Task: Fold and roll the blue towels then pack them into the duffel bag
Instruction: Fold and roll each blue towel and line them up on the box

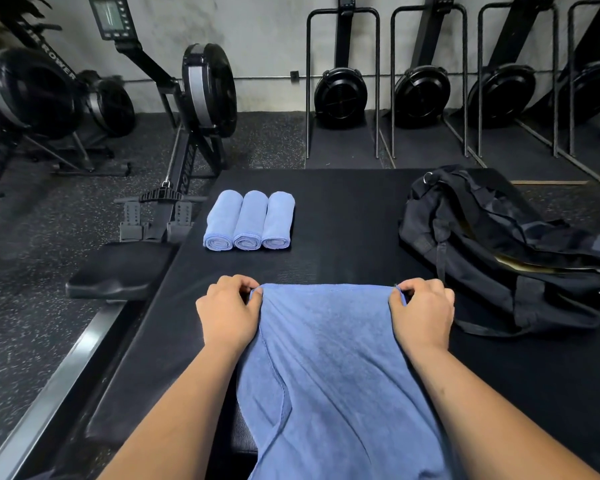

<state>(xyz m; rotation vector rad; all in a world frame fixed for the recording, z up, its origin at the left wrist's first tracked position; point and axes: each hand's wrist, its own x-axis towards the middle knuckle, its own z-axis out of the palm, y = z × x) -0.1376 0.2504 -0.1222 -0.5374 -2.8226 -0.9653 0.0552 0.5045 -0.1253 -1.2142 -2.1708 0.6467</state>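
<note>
I am pinching the two far corners of the blue towel [329,358], one corner in each hand. The fingers [248,284] of my left hand [227,310] are curling tight around the corner farther from the duffel bag [492,244]. My right hand [421,311] is gripping the corner just beside the bag's closest end in the same narrow pinch.

The held edge is running straight across, pointing at the bag. The towel's long axis is lying square to that edge, running from my fingers back toward my body and dropping over the counter [354,209] edge on the side away from the bag's far end. The cloth is lying loose and creased, with one side hem wandering inward on the side away from the bag.

Judgement: the folding step is starting, so the next move is turning on this long axis. Both hands are sitting level on the edge, so neither is leading. The right hand is nearer the bag for later packing.

Three rolled towels [249,220] are lying side by side, touching, well apart from the bag and beyond my left hand. The bag's opening is facing up, but I cannot tell what it is holding.
</note>
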